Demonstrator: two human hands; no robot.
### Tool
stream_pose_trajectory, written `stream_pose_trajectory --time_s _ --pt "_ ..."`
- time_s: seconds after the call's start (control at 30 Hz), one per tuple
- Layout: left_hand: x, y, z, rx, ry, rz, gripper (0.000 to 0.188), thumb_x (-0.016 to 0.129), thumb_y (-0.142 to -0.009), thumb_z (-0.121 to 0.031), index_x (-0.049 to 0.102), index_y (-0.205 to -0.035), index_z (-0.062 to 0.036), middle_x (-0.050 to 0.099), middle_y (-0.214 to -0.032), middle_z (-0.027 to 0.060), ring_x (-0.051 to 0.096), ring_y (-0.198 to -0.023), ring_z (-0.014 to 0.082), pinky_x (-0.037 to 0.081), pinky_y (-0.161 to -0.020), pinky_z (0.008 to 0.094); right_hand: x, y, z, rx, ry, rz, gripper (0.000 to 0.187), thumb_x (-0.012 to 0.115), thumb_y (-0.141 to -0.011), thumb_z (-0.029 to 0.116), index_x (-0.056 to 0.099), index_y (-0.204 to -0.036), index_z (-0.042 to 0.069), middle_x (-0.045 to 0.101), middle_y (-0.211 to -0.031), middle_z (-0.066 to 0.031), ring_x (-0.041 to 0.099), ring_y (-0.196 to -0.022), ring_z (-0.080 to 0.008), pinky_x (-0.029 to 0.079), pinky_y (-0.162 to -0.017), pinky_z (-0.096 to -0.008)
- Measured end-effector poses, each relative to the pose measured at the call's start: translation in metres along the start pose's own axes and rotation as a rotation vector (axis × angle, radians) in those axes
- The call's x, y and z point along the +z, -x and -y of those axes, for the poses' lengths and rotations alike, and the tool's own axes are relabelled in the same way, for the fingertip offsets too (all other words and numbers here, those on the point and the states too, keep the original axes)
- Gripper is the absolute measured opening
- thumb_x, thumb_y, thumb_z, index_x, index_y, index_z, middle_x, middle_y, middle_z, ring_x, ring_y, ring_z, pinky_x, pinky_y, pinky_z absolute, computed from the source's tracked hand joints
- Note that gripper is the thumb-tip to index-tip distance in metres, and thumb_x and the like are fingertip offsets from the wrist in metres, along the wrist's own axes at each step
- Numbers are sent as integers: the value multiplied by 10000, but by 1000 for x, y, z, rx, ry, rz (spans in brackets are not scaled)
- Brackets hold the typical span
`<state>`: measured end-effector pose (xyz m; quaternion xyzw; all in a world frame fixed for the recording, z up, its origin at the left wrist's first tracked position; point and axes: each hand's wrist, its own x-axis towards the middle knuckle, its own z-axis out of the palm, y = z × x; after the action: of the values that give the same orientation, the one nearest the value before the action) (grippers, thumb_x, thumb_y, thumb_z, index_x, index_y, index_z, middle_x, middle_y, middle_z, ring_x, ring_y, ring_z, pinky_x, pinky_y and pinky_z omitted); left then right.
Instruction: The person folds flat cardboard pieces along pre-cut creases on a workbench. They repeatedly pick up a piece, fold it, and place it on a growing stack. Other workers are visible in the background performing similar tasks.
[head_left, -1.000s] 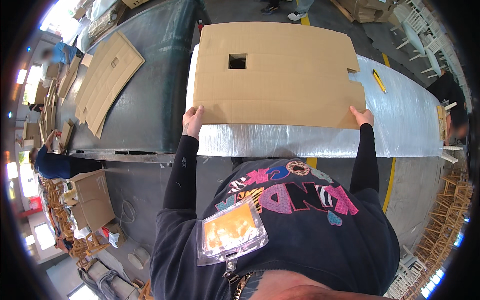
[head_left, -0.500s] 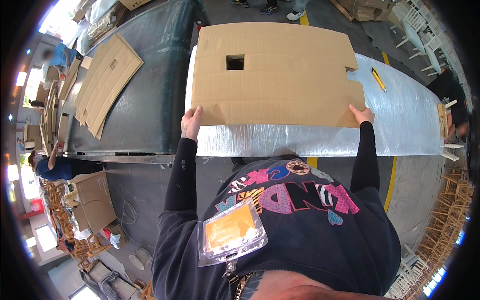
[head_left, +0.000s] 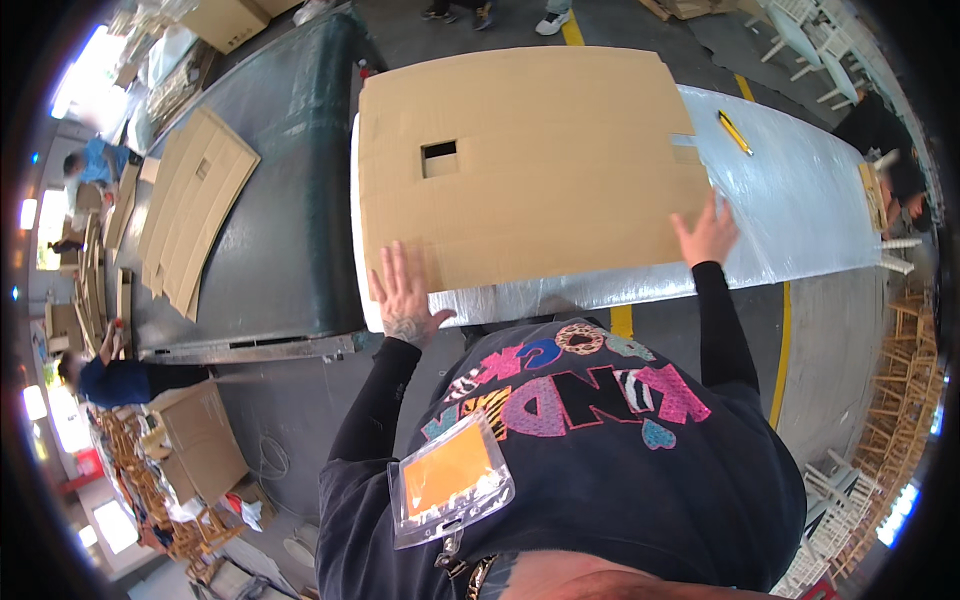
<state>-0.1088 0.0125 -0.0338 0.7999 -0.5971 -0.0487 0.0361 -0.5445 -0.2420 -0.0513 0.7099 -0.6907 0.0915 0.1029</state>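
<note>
My left hand lies flat, fingers spread, on the near left corner of the cardboard; my right hand does the same on the near right corner, palm down and open, pinching nothing. The sheet rests ahead of both hands on the wrapped panel, which lies along the counter, its square hole beyond my left fingers. A yellow knife sits on the plastic beyond my right hand, just off the sheet's notched edge. As I judge it, the risk is slip: the wrap looks slick, and with only flat palms holding it, an uneven push could skew the sheet or send it off the far edge. My left palm also hangs partly over the panel's near edge, so leaning there could buckle that corner. A wide sweep to the right could knock the knife away.
</note>
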Motion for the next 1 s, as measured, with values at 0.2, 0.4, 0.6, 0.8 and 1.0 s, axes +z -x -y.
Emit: stream_pose_trajectory --time_s 0.2,0.4,0.6,0.8,1.0 --pt "37 -21 19 296 -322 -114 726 581 -912 -221 264 -1565 -219 236 -1614 125 204 -1499 342 170 -1165 634 -33 56 85 -828 -263 187 844 762 -755 350 389 -1500 215 404 -1454 -154 383 -1345 -356 303 -1111 -551" --pt "33 -13 12 346 -145 -99 660 486 -896 -68 351 -1532 -180 354 -1507 177 320 -1418 382 224 -1148 634 -22 53 62 -841 -221 62 575 551 -835 84 524 -1403 170 549 -1295 -88 539 -1209 -271 427 -1036 -419" --pt "31 3 11 378 -86 -199 639 540 -824 -44 484 -1448 -166 511 -1251 189 485 -1226 398 369 -1086 585 -17 72 56 -800 -310 56 526 600 -775 57 570 -1300 40 581 -1250 -112 553 -1198 -299 481 -969 -404" --pt "-43 -76 41 327 264 778 533 596 -761 -25 673 -1260 -195 659 -1064 76 622 -1056 310 535 -817 433 -41 -20 66 -860 -471 1012 425 642 -654 35 724 -1072 45 725 -967 -141 684 -889 -303 548 -791 -394" --pt "-29 -83 10 406 -111 294 352 637 -788 -98 682 -1130 -172 633 -967 76 638 -1012 300 560 -735 429 -44 -37 98 -948 -491 952 377 617 -618 21 758 -961 87 713 -843 -169 685 -813 -347 532 -719 -440"
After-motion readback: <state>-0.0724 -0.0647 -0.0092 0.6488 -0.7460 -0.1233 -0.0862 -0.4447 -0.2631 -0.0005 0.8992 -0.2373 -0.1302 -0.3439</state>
